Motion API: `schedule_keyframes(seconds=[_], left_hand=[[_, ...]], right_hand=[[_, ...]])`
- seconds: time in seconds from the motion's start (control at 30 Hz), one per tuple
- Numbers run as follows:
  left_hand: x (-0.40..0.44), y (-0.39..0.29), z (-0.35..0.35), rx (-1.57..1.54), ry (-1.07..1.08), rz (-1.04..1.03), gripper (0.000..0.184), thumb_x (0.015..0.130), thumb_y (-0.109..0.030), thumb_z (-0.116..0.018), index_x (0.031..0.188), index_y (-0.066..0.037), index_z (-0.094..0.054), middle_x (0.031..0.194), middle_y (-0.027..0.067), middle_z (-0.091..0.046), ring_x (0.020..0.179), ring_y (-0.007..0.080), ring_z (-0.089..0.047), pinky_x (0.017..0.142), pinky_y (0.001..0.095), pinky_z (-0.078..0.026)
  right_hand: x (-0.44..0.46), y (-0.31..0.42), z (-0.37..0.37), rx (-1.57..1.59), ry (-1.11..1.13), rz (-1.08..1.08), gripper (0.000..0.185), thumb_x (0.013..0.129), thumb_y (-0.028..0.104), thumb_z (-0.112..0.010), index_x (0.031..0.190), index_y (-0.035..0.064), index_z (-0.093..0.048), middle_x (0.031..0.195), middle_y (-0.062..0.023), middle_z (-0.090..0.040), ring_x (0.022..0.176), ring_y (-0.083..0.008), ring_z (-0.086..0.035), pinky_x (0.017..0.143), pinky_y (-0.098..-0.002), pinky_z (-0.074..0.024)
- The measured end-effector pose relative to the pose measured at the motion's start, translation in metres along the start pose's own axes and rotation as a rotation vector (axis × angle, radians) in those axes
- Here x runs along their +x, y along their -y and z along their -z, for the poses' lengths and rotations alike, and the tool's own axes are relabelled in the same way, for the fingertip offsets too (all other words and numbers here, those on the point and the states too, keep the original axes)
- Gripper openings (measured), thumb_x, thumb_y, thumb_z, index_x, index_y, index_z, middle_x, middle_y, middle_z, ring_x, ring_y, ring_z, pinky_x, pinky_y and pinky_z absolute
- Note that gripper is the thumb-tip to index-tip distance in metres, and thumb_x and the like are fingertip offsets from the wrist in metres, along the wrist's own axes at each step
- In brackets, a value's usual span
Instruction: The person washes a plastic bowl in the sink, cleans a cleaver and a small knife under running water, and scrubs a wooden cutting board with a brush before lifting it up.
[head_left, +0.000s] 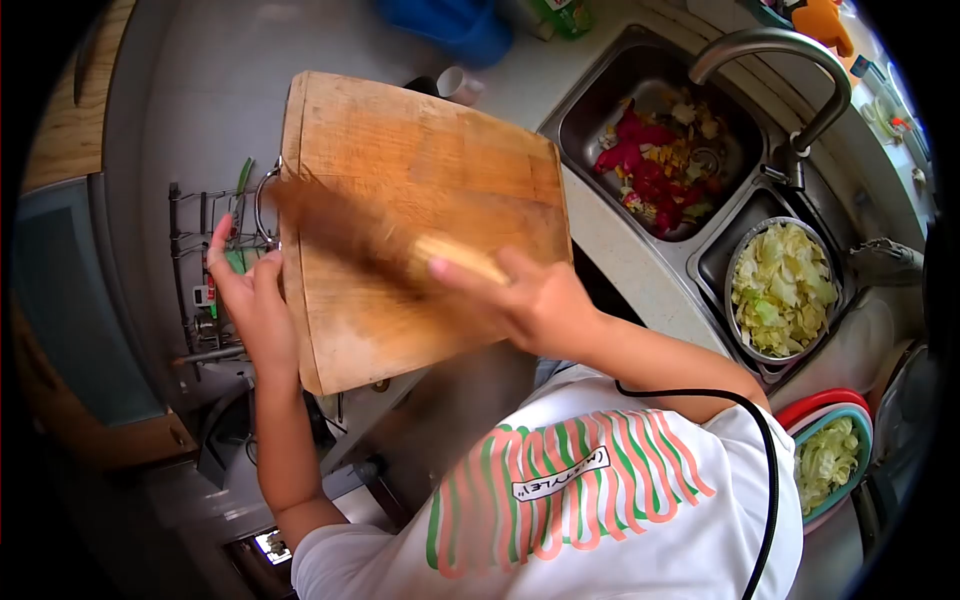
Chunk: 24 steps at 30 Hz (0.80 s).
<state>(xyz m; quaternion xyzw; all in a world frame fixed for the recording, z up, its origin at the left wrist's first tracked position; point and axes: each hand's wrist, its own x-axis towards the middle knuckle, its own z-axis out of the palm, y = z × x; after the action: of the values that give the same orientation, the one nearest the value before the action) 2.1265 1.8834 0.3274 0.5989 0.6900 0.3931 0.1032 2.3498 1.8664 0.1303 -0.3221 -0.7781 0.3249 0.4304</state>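
A wooden cutting board (450,160) lies at an angle across the middle of the view, with a metal ring at its left edge. My right hand (545,300) is closed around the light wooden handle of a brush-like tool (350,230); its brown head is smeared by motion over the board. At the board's left edge is my left hand (262,310), thumb and a finger spread apart, its palm side against or close to the edge.
A sink (590,115) at upper right holds red and yellow scraps under a faucet (770,42). Chopped leafy vegetable fills a metal bowl (735,300) and a teal basket (855,480). A wire rack (175,240) hangs at left; a white cup (458,85) and blue container (455,30) stand behind the board.
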Motion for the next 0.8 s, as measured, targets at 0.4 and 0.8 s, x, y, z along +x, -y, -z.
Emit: schedule_keyframes(seconds=[0.4,0.8], left_hand=[[-0.003,0.004,-0.002,-0.124,0.003,0.067,0.082,0.091,0.006,-0.056,0.158,-0.008,-0.012,0.100,0.0185,-0.066,0.083,0.0123,-0.061,0.080,0.0237,-0.048],[0.001,0.008,-0.001,-0.172,-0.013,0.088,0.091,0.090,0.008,-0.056,0.160,-0.008,-0.001,0.090,0.0127,-0.066,0.069,0.0052,-0.050,0.066,0.0184,-0.042]], right_hand=[[0.003,-0.023,0.003,-0.111,-0.304,-0.073,0.068,0.083,0.007,-0.069,0.144,0.0309,-0.053,0.086,-0.0131,-0.060,0.062,-0.0284,-0.061,0.055,-0.0377,-0.0530],[0.007,-0.091,-0.010,0.063,-0.434,-0.444,0.046,0.096,0.009,-0.060,0.141,0.0203,-0.057,0.094,-0.0221,-0.069,0.080,-0.0360,-0.067,0.072,-0.0391,-0.0523]])
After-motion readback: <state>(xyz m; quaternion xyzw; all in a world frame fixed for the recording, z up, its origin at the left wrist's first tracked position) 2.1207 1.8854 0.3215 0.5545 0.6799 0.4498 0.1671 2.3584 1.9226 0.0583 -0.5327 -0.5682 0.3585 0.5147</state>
